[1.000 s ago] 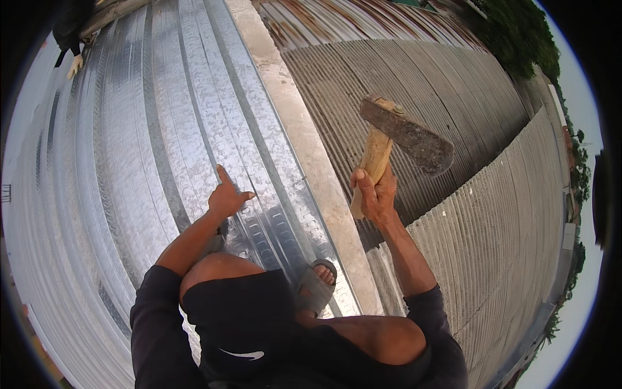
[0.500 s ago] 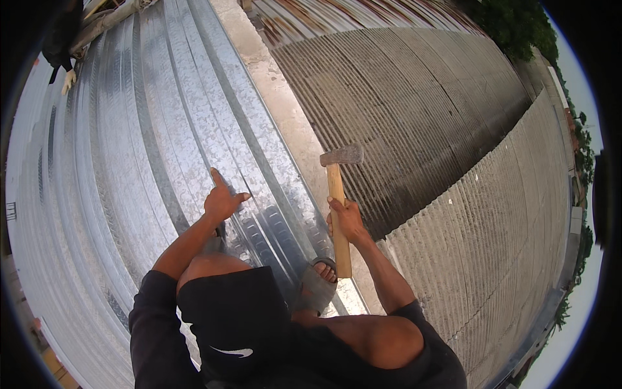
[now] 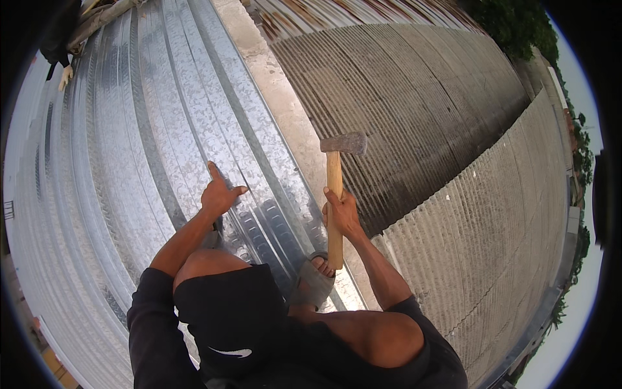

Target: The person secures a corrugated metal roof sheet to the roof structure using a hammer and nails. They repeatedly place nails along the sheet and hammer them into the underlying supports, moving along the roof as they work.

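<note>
My right hand [image 3: 341, 211] is wrapped round the wooden handle of a hatchet [image 3: 334, 175]. Its worn, rusty metal head is up at the far end, with the wider end to the right. The handle's lower end overlaps my sandalled foot [image 3: 316, 279] in the picture. On the left, my left hand [image 3: 219, 193] rests on a shiny ribbed metal sheet [image 3: 175, 117], holding nothing. Its index finger stretches forward along a rib and the thumb points right; the other fingers look curled or hidden.
A pale concrete ledge [image 3: 272, 84] runs along the sheet's right edge. Beyond it lies a lower corrugated grey roof [image 3: 402, 104], with a raised corrugated section [image 3: 492, 220] at right. Another person's gloved hand [image 3: 66, 76] touches the metal at upper left, near a wooden pole [image 3: 103, 23].
The hatchet and my right hand have risen slightly in the picture, and the head is turned a little. My left hand sits slightly higher and further left in the picture, keeping its pose.
</note>
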### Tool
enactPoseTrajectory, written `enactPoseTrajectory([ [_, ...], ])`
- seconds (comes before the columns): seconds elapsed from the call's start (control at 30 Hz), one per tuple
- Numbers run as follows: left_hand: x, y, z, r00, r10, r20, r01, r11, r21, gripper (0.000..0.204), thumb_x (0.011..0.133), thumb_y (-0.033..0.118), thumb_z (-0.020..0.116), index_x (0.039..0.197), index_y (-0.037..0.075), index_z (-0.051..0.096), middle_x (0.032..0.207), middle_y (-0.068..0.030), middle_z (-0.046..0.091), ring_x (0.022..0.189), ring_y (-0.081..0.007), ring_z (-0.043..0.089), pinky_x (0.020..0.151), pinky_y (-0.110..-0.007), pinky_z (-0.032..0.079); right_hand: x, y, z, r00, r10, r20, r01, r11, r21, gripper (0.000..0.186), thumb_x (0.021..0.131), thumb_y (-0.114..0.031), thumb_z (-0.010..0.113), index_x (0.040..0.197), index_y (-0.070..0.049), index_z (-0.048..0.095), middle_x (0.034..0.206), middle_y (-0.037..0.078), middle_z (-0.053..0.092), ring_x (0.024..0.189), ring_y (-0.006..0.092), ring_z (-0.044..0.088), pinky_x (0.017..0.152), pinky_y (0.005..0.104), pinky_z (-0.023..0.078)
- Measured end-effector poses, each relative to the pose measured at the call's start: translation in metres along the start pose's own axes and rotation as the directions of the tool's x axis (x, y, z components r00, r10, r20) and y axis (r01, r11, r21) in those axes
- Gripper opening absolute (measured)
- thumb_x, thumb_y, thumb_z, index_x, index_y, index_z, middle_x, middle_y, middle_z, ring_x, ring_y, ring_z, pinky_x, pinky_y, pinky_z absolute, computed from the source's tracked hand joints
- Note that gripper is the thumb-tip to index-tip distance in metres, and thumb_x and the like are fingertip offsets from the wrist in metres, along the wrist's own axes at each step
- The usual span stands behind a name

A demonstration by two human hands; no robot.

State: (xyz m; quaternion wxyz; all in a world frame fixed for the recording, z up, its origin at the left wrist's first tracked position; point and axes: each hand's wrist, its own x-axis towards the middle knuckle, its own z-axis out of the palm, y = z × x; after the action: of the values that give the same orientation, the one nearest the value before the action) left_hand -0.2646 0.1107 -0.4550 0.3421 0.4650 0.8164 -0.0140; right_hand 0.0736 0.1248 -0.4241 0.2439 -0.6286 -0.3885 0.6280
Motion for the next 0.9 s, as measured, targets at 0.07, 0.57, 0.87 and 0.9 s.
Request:
enactPoseTrajectory([
  [0.07, 0.001, 0.008, -0.001, 1.000, 0.000, 0.018, 0.000, 1.000, -0.007, 0.136, 0.081, 0.055, 0.081, 0.158, -0.007, -0.013, 0.101, -0.0291, 0.072, 0.087, -0.0412, 0.073, 0.073, -0.047, 0.057, 0.004, 0.012, 0.001, 0.999, 0.044, 0.007, -0.044, 0.998, -0.047, 0.037, 0.101, -0.034, 0.064, 0.095, 0.003, 0.057, 0.063, 0.009, 0.060, 0.047, 0.0200, 0.060, 0.044, 0.0367, 0.049],
  [0.57, 0.001, -0.005, 0.000, 1.000, 0.008, 0.018, -0.008, 1.000, -0.004, 0.137, 0.081, 0.058, 0.080, 0.157, -0.008, -0.013, 0.101, -0.0283, 0.072, 0.086, -0.0409, 0.073, 0.073, -0.047, 0.057, -0.022, -0.079, -0.016, 0.567, -0.792, 0.226, 0.801, 0.466, -0.375, 0.038, 0.102, -0.038, 0.062, 0.096, -0.001, 0.058, 0.059, 0.004, 0.057, 0.050, 0.0143, 0.057, 0.049, 0.0336, 0.050],
  [0.87, 0.003, 0.004, 0.010, 0.998, 0.044, 0.037, -0.044, 0.999, 0.016, 0.136, 0.083, 0.056, 0.079, 0.157, -0.009, -0.014, 0.104, -0.0296, 0.071, 0.092, -0.0417, 0.072, 0.078, -0.047, 0.057, 0.034, 0.034, -0.017, 0.871, -0.355, 0.340, 0.471, 0.411, -0.780, 0.042, 0.100, -0.034, 0.064, 0.096, 0.007, 0.054, 0.065, 0.028, 0.063, 0.060, 0.0461, 0.067, 0.056, 0.0533, 0.053],
  [0.9, 0.005, 0.006, 0.004, 0.999, 0.027, 0.032, -0.028, 1.000, 0.005, 0.135, 0.083, 0.056, 0.079, 0.157, -0.009, -0.014, 0.104, -0.0297, 0.071, 0.092, -0.0419, 0.072, 0.078, -0.047, 0.057, 0.037, 0.014, -0.012, 0.835, -0.421, 0.355, 0.520, 0.389, -0.761, 0.043, 0.099, -0.035, 0.064, 0.096, 0.006, 0.053, 0.063, 0.028, 0.063, 0.058, 0.0464, 0.066, 0.054, 0.0532, 0.052],
])
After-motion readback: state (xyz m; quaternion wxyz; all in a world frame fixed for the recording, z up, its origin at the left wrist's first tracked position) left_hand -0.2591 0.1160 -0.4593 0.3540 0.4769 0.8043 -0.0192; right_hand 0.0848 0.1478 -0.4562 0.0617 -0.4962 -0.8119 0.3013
